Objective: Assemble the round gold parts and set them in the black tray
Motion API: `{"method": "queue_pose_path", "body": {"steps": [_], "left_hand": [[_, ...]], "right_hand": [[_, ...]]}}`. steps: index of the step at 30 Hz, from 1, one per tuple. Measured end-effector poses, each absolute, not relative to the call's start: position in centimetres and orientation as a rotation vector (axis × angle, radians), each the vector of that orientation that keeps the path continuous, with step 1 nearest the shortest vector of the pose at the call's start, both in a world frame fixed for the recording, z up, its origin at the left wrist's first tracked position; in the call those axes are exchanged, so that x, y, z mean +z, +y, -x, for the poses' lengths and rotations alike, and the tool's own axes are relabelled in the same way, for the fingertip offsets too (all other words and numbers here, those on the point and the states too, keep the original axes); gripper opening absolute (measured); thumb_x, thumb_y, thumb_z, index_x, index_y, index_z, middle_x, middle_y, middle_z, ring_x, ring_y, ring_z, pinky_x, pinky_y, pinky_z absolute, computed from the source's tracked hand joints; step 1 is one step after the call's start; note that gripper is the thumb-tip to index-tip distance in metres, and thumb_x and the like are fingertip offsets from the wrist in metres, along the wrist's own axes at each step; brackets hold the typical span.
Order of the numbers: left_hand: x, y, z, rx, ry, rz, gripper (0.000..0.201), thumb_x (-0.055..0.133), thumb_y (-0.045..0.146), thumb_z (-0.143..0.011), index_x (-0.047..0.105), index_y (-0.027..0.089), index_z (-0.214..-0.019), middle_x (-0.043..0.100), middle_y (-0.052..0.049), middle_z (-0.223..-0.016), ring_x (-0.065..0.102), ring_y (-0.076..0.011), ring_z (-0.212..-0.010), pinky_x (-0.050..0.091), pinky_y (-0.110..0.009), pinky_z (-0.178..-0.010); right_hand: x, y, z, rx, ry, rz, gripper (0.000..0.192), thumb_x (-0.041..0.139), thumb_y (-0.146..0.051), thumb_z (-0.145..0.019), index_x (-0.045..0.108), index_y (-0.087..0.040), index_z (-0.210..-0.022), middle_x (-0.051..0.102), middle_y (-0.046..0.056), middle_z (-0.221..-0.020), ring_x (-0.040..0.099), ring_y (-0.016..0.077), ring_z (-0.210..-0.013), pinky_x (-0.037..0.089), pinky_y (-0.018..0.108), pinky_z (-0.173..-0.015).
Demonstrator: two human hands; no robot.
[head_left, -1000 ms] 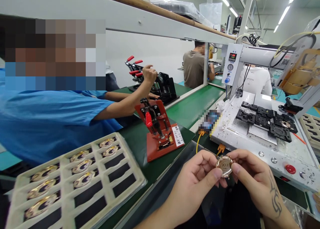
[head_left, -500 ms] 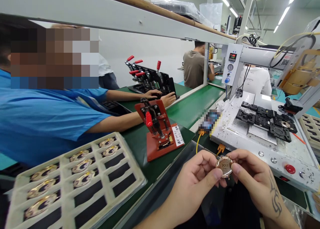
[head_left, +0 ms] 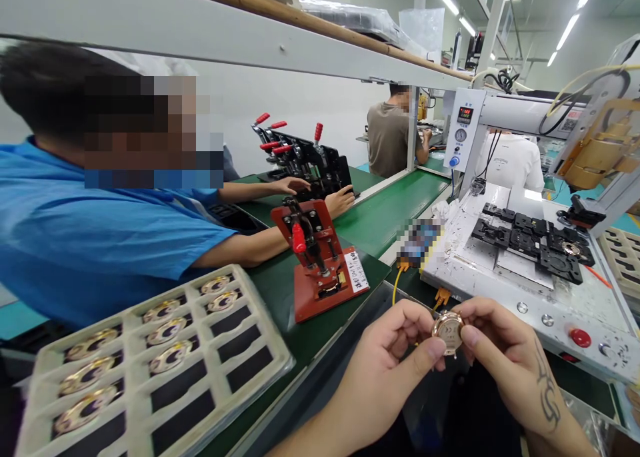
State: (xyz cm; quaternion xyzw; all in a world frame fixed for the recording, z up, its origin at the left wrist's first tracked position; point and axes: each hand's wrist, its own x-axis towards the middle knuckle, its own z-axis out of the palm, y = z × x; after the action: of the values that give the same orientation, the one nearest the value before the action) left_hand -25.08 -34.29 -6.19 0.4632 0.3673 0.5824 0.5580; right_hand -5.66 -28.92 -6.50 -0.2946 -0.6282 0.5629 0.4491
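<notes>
Between my two hands I hold a round rose-gold watch case (head_left: pixel 449 334) with its marked back facing me. My left hand (head_left: pixel 400 357) pinches its left edge with thumb and fingers. On the opposite edge, my right hand (head_left: pixel 495 350) grips it the same way. To the left lies a pale tray (head_left: pixel 135 404) with several gold ring-shaped watch parts (head_left: pixel 173 356) in its slots. A red clamp fixture (head_left: pixel 323 270) with a red-tipped lever stands on the green bench beyond my left hand.
A white machine (head_left: pixel 525 297) with black fixtures (head_left: pixel 537 237) on its bed stands at the right. A co-worker in a blue shirt (head_left: pixel 115 244) reaches toward black toggle clamps (head_left: pixel 310 157). A shelf beam (head_left: pixel 280 44) crosses overhead.
The watch case has tilted slightly in my fingers, so its back faces me more fully. The co-worker in blue has leaned to the right, head lower.
</notes>
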Motion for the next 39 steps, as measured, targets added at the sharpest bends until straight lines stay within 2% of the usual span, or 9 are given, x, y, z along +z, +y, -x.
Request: {"method": "queue_pose_path", "body": {"steps": [13,18,22,25,28,31,35,39], "left_hand": [[-5.9,-34.1,25.2,1.353,0.905,-1.116,0.034,0.084,0.048,-0.096,0.069,0.017,-0.096,0.068,0.0,-0.084,0.065,-0.0124,-0.074,0.053,-0.024,-0.072],[-5.6,-33.7,25.4,1.327,0.913,-1.097,0.037,0.085,0.051,-0.094,0.071,0.017,-0.096,0.067,0.0,-0.083,0.061,-0.0117,-0.071,0.051,-0.024,-0.069],[-5.7,-33.3,25.6,1.231,0.945,-1.118,0.041,0.083,0.055,-0.094,0.074,0.016,-0.097,0.065,0.001,-0.077,0.056,-0.0112,-0.067,0.047,-0.023,-0.063],[-6.4,-33.1,25.5,1.243,0.875,-1.085,0.046,0.087,0.058,-0.089,0.072,0.016,-0.101,0.067,0.001,-0.082,0.06,-0.0118,-0.07,0.048,-0.024,-0.065],[-7.4,-33.2,25.1,1.246,0.79,-1.041,0.048,0.099,0.045,-0.079,0.067,0.018,-0.103,0.072,0.0,-0.088,0.068,-0.0146,-0.079,0.051,-0.026,-0.075],[-8.4,-33.8,24.4,1.323,0.828,-1.035,0.036,0.096,0.036,-0.085,0.066,0.017,-0.093,0.07,0.0,-0.085,0.07,-0.0142,-0.075,0.053,-0.029,-0.078],[-9.2,-35.7,23.9,1.5,0.916,-1.047,0.046,0.093,0.053,-0.083,0.064,0.018,-0.085,0.073,-0.003,-0.083,0.073,-0.0176,-0.071,0.057,-0.033,-0.075],[-9.6,-38.2,26.4,1.476,1.151,-1.086,0.052,0.092,0.062,-0.078,0.069,0.018,-0.093,0.075,-0.004,-0.081,0.074,-0.0199,-0.075,0.058,-0.034,-0.076]], "right_hand": [[-6.7,-29.0,5.7,1.445,-1.547,0.716,0.015,0.077,-0.037,-0.105,0.081,-0.032,-0.118,0.078,0.0,-0.097,0.065,0.0105,-0.076,0.056,0.017,-0.07],[-6.4,-29.1,5.9,1.514,-1.533,0.681,0.015,0.077,-0.039,-0.104,0.081,-0.03,-0.116,0.078,0.0,-0.092,0.066,0.0103,-0.073,0.057,0.018,-0.069],[-7.1,-28.8,6.2,1.623,-1.479,0.722,0.022,0.079,-0.044,-0.102,0.078,-0.022,-0.105,0.075,0.001,-0.083,0.064,0.0091,-0.06,0.053,0.018,-0.056],[-8.5,-28.4,6.7,1.708,-1.368,0.694,0.027,0.08,-0.045,-0.101,0.072,-0.02,-0.097,0.072,0.0,-0.074,0.062,0.009,-0.052,0.049,0.018,-0.048],[-10.1,-28.1,7.3,1.767,-1.249,0.597,0.024,0.078,-0.043,-0.103,0.07,-0.021,-0.097,0.071,-0.001,-0.076,0.064,0.011,-0.056,0.053,0.02,-0.051],[-11.2,-28.4,7.8,1.805,-1.2,0.558,0.02,0.077,-0.042,-0.103,0.071,-0.023,-0.099,0.072,0.0,-0.087,0.066,0.012,-0.063,0.058,0.024,-0.059],[-12.6,-29.4,7.7,1.785,-1.286,0.611,0.023,0.078,-0.045,-0.101,0.076,-0.023,-0.099,0.074,0.003,-0.089,0.064,0.0144,-0.064,0.057,0.024,-0.054],[-15.7,-29.3,7.8,1.618,-1.567,0.676,0.03,0.082,-0.053,-0.094,0.081,-0.024,-0.098,0.075,0.004,-0.076,0.067,0.0191,-0.064,0.06,0.027,-0.06]]}}
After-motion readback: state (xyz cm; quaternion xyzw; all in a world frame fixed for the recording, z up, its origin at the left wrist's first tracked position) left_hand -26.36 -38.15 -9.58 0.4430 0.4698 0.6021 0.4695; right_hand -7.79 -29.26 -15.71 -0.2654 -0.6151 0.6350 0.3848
